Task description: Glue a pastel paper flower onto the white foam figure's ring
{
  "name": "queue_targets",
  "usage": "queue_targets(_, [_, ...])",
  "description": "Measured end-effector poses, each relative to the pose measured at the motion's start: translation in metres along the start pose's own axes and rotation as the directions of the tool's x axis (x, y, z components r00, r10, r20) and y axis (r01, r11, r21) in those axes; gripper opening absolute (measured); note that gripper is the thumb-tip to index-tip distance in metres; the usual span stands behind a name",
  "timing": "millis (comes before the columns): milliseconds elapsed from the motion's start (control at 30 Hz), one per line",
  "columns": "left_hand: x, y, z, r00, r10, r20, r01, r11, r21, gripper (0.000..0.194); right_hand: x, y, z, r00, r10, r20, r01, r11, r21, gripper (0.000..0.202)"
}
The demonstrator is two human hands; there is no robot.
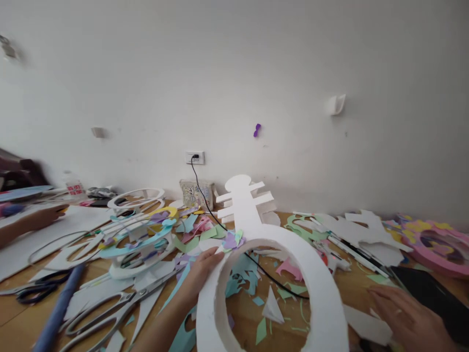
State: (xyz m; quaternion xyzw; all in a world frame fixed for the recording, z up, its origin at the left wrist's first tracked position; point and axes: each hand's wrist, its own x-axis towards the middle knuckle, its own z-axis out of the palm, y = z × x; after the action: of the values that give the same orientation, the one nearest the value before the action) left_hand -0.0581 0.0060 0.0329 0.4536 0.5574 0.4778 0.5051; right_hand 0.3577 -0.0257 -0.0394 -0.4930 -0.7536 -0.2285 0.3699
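A white guitar-shaped cutout (326, 293) stands in front of me, with a big round hole in its body and strips like pegs along its neck. My left hand (207, 264) grips the left rim of its ring. Close by its fingertips, a purple and mint paper flower (233, 240) sits on the rim. My right hand (410, 313) is low at the right, fingers stretched out with nothing visible in them, beside a black phone-like slab (432, 293). Through the hole I see coloured paper scraps (261, 332) and a black cable (274, 279).
Large silver scissors (128, 305), black-handled scissors (44, 283) and a blue roll (60, 308) lie left. Behind them are layered blue and white rings (120, 269). Another person's hand (47, 217) rests on white sheets. A pink ring (421, 254) is far right, a patterned pouch (198, 194) by the wall.
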Motion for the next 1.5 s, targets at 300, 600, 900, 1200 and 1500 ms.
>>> queue_targets(300, [0.01,-0.015,0.002,0.994,0.058,0.091,-0.072,0.984,0.164,0.022,0.007,0.005,0.001,0.922,0.333,0.196,-0.368,0.913,0.179,0.03])
queue_targets(600, [0.004,-0.02,0.0,0.967,0.222,0.129,-0.251,0.924,0.289,0.029,0.007,-0.007,0.006,0.914,0.361,0.188,-0.388,0.912,0.136,0.034])
queue_targets(900, [-0.003,-0.01,0.014,0.964,0.082,0.252,-0.165,0.929,0.33,0.044,0.003,0.001,0.011,0.913,0.328,0.243,-0.379,0.903,0.201,0.028])
queue_targets(1200, [0.008,0.016,-0.007,0.866,0.5,-0.02,-0.465,0.82,0.333,0.037,0.025,-0.074,0.014,0.724,0.428,0.541,-0.683,0.33,0.652,0.042])
queue_targets(1500, [0.095,0.086,0.018,0.717,0.688,-0.107,-0.629,0.706,0.326,0.021,0.143,-0.07,0.054,0.664,0.478,0.575,-0.722,0.208,0.66,0.014])
